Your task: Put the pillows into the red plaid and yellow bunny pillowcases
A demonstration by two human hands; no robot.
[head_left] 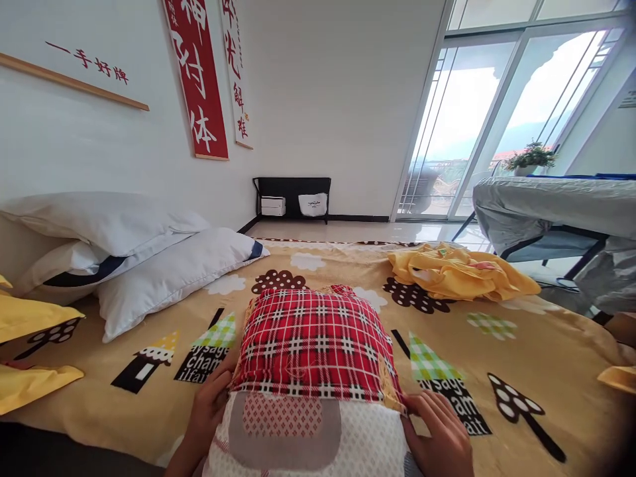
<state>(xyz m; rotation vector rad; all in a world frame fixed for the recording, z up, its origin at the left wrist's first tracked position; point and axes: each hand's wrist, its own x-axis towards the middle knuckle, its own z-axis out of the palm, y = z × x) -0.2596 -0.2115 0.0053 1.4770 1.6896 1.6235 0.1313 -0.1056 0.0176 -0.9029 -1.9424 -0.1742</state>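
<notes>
A red plaid pillowcase (315, 338) covers the far part of a white patterned pillow (368, 427) in front of me on the bed. The pillow's near part lies bare, with a grey patch and a pinkish diamond print. At the left end of the case's opening, my left hand (211, 404) is closed on the edge, its fingertips partly hidden behind the cloth. My right hand (440, 430) pinches the opposite end of that edge, beside a yellowish frayed strip of cloth. Both hands rest close against the pillow's sides.
White pillows (173, 271) are piled against the left wall. A crumpled yellow cloth (462, 271) lies at the bed's far right, and more yellow fabric (34, 351) shows at the left. Beyond the bed stand a low black rack (293, 185) and a covered table (551, 199).
</notes>
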